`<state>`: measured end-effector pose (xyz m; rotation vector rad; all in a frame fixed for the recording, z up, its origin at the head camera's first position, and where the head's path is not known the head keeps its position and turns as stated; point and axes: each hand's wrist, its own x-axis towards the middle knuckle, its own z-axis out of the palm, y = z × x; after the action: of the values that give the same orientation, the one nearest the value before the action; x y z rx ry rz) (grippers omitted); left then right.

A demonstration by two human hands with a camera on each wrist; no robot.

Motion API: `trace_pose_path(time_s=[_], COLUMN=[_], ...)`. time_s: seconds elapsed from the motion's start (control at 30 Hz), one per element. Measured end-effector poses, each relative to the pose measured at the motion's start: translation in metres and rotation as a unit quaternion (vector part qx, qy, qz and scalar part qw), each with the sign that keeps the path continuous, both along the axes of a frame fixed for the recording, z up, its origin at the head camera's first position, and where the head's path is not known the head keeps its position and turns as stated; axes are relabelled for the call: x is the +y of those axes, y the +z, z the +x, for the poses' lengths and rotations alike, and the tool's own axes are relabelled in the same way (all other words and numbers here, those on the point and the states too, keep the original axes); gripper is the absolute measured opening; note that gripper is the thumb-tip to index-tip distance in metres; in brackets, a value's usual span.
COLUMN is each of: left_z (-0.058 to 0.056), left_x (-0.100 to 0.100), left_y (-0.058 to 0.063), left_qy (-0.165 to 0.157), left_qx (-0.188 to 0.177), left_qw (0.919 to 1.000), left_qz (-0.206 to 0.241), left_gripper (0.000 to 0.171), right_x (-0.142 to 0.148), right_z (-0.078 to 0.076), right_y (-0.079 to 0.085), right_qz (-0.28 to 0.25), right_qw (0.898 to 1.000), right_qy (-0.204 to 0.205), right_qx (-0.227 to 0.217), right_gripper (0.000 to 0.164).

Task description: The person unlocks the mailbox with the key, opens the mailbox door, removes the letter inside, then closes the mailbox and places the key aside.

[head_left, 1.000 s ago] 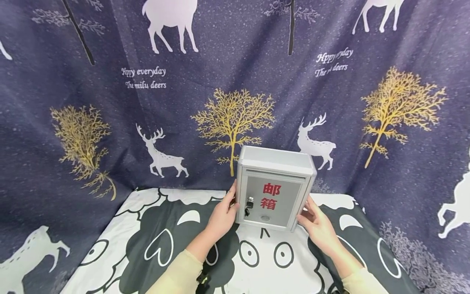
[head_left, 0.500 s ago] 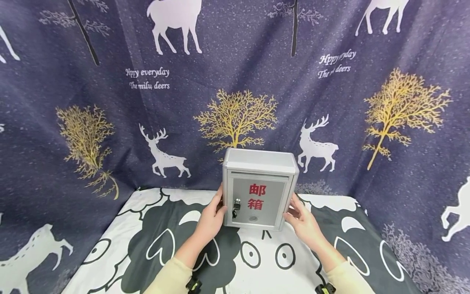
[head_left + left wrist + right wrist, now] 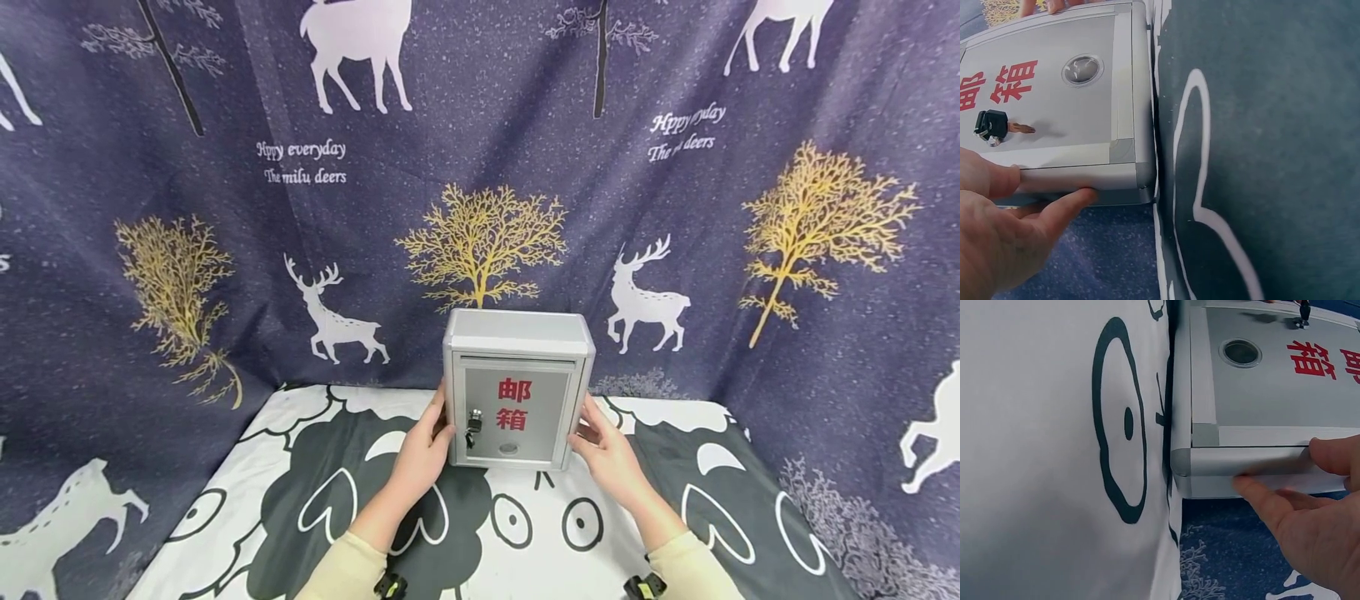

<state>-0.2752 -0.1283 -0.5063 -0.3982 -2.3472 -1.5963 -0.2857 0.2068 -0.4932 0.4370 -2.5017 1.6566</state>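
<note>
A silver-grey metal mailbox [image 3: 555, 417] with red Chinese characters stands upright near the middle of the table, its bottom against the cloth. It has a slot [image 3: 517, 362] near the top, a round window [image 3: 1082, 70] low down, and a lock with a key [image 3: 473, 425] on the left of its door. My left hand [image 3: 420, 454] holds the mailbox's left side, thumb toward the front edge and fingers along the side. On the opposite side, my right hand [image 3: 613, 458] holds it the same way, as the right wrist view also shows. The back of the mailbox is hidden.
Under the mailbox lies a white and dark green cartoon-print tablecloth [image 3: 540, 567]. A dark blue curtain [image 3: 517, 133] with deer and trees hangs right behind the table and along both sides. Dark straps [image 3: 645, 586] sit at the wrists.
The mailbox has moved left and slightly down in the head view, with both hands keeping hold of its sides. Its front faces the camera a little more squarely.
</note>
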Motion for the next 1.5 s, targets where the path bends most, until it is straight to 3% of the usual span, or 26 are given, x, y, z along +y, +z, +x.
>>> trace_pose_path(time_s=[0.67, 1.07, 1.3, 1.5], left_z=[-0.001, -0.005, -0.007, -0.01], left_x=[-0.004, -0.004, -0.004, 0.0], left_y=[-0.011, -0.013, -0.011, -0.01], left_qy=[-0.005, 0.006, 0.002, 0.002], left_qx=[0.013, 0.021, 0.003, 0.002], left_qw=[0.9999, 0.9997, 1.0, 1.0], left_qz=[-0.005, -0.01, 0.0, 0.005], left_gripper=[0.078, 0.078, 0.078, 0.077], right_x=[0.0, -0.001, 0.0, 0.004], right_z=[-0.002, -0.008, -0.012, -0.014], right_y=[-0.01, -0.01, -0.006, -0.006], right_qz=[-0.009, -0.007, -0.024, -0.023], right_qw=[1.0, 1.0, 1.0, 1.0], right_qy=[-0.011, -0.004, 0.014, 0.006], right_qx=[-0.006, -0.012, -0.007, -0.008], right_gripper=[0.082, 0.083, 0.085, 0.084])
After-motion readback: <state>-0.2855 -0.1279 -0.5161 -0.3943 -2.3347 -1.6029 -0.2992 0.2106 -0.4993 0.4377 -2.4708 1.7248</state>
